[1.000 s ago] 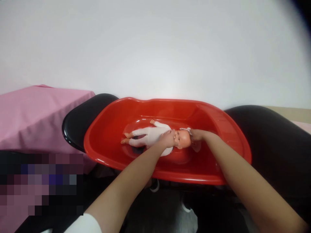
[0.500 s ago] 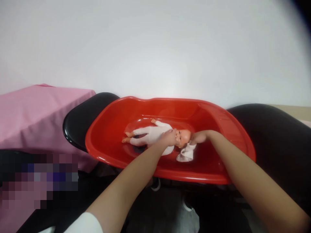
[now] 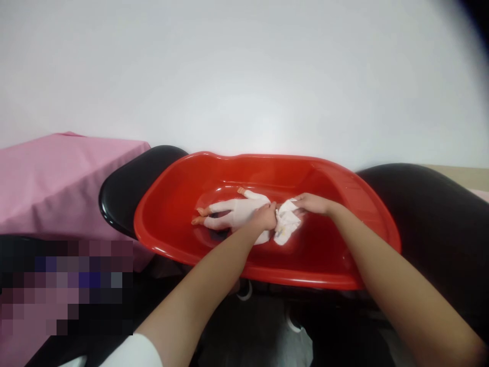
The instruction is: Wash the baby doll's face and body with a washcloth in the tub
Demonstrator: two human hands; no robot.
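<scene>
A baby doll (image 3: 241,211) with white body, arms and legs lies on its back in a red baby bathtub (image 3: 267,279), feet toward the left. My left hand (image 3: 265,216) is closed at the doll's upper chest and neck. Over the doll's head my right hand (image 3: 311,203) grips a white cloth (image 3: 287,221), which hangs down on the near side. The cloth hides the doll's face, and most of the right fingertips are out of sight behind or in it.
The tub rests across a black seat (image 3: 126,196) on the left and another black seat (image 3: 435,219) on the right. Pink cloth (image 3: 76,168) drapes a surface at far left. A white wall (image 3: 244,76) rises behind. A blurred-out patch covers the lower left.
My right hand has brought the white cloth up from beside the doll's head to over its face, which was visible before. My left hand has stayed at the doll's chest and neck.
</scene>
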